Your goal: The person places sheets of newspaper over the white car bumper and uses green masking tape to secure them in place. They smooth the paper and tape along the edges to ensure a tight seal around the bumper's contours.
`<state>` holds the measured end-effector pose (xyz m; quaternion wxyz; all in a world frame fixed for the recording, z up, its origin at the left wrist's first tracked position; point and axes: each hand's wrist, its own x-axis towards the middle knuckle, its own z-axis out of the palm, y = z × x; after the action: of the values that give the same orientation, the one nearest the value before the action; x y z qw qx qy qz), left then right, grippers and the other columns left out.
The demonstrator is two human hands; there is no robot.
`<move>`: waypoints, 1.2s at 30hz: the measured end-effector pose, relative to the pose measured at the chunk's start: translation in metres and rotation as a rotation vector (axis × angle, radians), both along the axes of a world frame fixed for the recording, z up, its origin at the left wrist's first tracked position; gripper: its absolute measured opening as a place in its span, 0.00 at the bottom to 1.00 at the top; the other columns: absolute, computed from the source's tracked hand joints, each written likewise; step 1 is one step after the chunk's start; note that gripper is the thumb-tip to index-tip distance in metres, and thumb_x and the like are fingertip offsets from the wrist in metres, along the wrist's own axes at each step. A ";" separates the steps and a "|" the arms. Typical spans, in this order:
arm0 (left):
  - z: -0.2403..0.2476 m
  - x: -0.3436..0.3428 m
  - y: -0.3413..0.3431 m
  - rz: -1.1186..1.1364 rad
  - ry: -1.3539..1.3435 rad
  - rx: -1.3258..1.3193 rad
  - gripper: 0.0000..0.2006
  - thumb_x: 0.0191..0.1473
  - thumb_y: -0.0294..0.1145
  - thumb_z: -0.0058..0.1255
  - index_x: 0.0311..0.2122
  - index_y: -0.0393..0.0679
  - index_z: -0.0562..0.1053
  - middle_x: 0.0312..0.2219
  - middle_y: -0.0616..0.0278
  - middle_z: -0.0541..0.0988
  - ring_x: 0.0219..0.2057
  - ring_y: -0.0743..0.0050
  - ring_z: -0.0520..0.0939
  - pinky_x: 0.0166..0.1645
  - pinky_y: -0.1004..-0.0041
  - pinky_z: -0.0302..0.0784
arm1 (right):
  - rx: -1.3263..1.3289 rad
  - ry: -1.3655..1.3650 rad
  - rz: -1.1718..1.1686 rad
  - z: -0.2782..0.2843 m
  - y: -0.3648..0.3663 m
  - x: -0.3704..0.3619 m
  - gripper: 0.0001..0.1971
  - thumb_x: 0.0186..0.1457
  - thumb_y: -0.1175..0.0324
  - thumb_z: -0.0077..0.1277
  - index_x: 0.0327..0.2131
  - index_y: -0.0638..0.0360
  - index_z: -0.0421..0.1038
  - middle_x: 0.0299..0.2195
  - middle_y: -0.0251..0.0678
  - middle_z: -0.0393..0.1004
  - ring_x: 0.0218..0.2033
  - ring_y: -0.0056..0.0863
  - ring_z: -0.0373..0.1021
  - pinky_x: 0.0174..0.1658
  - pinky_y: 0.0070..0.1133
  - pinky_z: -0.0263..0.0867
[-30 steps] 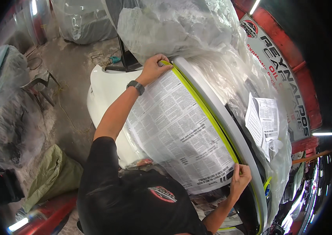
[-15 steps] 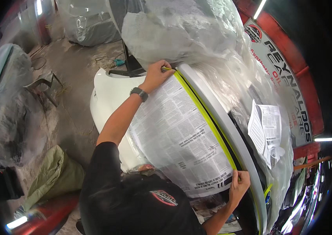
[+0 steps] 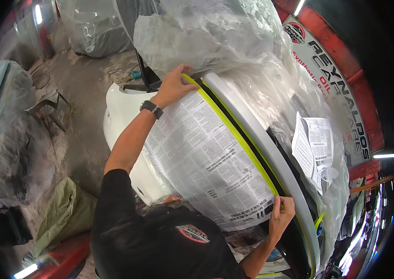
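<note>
A large sheet of newspaper (image 3: 211, 153) lies spread in front of me, with a strip of yellow-green masking tape (image 3: 239, 135) along its right edge. At the far end of that edge, my left hand (image 3: 174, 87) holds the taped corner between thumb and fingers; a dark watch sits on the wrist. My right hand (image 3: 282, 215) pinches the near end of the taped edge, fingertips pressed together. Just right of the tape runs a dark gap, then a long grey panel edge (image 3: 257, 125) with a thin yellow-green line along it. The sheet partly covers a white car panel (image 3: 120, 109).
Clear plastic sheeting (image 3: 215, 37) drapes the car beyond and to the right, with printed papers (image 3: 315, 144) on it. A tape roll (image 3: 319, 224) sits at the right. At left are a plastic-wrapped car part (image 3: 16, 149), a metal stand (image 3: 50, 104) and an olive cloth (image 3: 64, 214).
My left hand has shifted left with the far corner, and its thumb and fingers have parted more. My right hand has risen slightly. The view has shifted a little.
</note>
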<state>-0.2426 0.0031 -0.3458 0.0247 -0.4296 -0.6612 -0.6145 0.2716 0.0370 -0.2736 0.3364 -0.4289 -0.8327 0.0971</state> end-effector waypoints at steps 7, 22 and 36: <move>0.003 -0.011 0.005 0.112 0.206 -0.049 0.12 0.49 0.32 0.68 0.31 0.39 0.75 0.30 0.61 0.81 0.28 0.73 0.78 0.34 0.71 0.72 | 0.059 -0.013 0.054 -0.003 -0.005 -0.012 0.05 0.57 0.76 0.57 0.28 0.66 0.73 0.27 0.40 0.70 0.33 0.36 0.67 0.39 0.30 0.62; -0.005 0.005 0.017 -0.025 0.086 0.006 0.09 0.54 0.32 0.64 0.36 0.39 0.79 0.31 0.60 0.83 0.33 0.71 0.81 0.42 0.73 0.75 | 0.049 0.010 -0.046 -0.006 -0.005 -0.006 0.06 0.57 0.77 0.56 0.28 0.68 0.71 0.27 0.41 0.70 0.30 0.37 0.67 0.37 0.31 0.62; -0.010 0.017 0.023 -0.039 0.011 0.015 0.09 0.54 0.32 0.64 0.36 0.38 0.80 0.30 0.60 0.83 0.30 0.76 0.80 0.37 0.74 0.75 | 0.023 0.002 -0.080 -0.007 -0.007 0.005 0.06 0.57 0.78 0.55 0.28 0.69 0.71 0.28 0.42 0.71 0.31 0.37 0.68 0.37 0.30 0.63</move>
<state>-0.2258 0.0260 -0.3554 0.0197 -0.4457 -0.6480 -0.6174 0.2763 0.0297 -0.2805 0.3457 -0.4577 -0.8157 0.0745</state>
